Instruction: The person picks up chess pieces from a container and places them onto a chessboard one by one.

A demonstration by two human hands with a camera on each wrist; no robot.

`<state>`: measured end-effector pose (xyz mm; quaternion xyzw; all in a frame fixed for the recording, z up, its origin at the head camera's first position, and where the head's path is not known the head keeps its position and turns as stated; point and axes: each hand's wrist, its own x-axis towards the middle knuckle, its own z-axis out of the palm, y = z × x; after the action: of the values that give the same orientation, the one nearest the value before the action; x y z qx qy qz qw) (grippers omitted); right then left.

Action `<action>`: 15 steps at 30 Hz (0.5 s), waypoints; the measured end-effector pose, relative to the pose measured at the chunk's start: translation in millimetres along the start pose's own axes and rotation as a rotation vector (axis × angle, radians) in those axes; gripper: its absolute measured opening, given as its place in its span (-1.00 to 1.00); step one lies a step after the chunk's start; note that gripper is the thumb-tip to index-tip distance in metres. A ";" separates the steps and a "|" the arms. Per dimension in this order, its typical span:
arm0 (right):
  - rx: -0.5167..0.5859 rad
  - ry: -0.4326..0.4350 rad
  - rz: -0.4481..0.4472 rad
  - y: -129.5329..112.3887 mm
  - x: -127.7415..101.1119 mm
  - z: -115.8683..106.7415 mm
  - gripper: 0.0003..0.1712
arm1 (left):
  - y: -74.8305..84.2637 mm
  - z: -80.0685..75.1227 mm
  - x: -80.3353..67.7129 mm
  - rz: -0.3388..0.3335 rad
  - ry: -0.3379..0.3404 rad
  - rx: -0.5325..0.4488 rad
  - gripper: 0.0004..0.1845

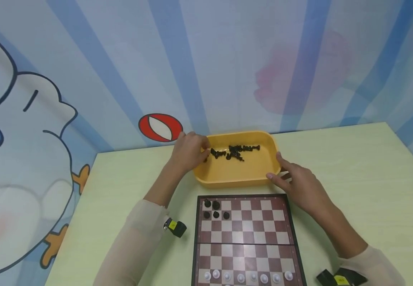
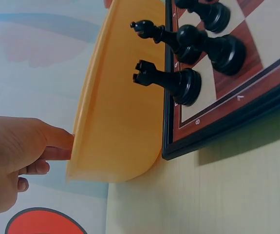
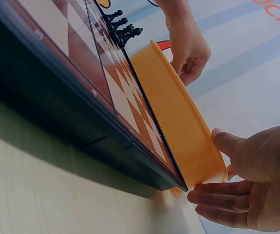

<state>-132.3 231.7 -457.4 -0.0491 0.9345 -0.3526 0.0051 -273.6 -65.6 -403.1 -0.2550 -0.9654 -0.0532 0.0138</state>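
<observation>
A yellow tray (image 1: pixel 235 174) stands at the back of the table with several small black chess pieces (image 1: pixel 235 151) lying in it. My left hand (image 1: pixel 189 151) reaches over the tray's left end, its fingers bent down inside the rim. In the left wrist view the rim hides those fingertips, so any piece between them cannot be made out. At the opposite end my right hand (image 1: pixel 301 184) touches the tray's right corner, fingers spread and fairly straight. In front lies a chessboard (image 1: pixel 243 226), where several black pieces (image 1: pixel 216 205) stand upright at the far left corner.
White chess pieces (image 1: pixel 240 277) line the board's near side, partly cut off by the frame. A patterned wall (image 1: pixel 227 71) rises directly behind the tray. Pale tabletop (image 1: pixel 363 174) extends on both sides of the board.
</observation>
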 end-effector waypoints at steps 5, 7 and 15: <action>0.002 0.003 0.004 -0.9 -0.1 1.4 -0.07 | -1.5 5.3 7.6 0.002 -0.010 0.030 -0.84; 0.007 -0.002 0.010 -1.3 -0.4 1.9 -0.07 | -2.3 7.2 9.1 0.001 -0.015 0.039 -0.84; 0.006 0.001 0.000 -1.3 -1.6 1.5 -0.07 | -4.0 11.0 13.6 0.006 -0.027 0.052 -0.83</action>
<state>-130.6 229.9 -457.6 -0.0489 0.9334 -0.3554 0.0049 -287.5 -61.2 -413.6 -0.2582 -0.9658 -0.0245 0.0078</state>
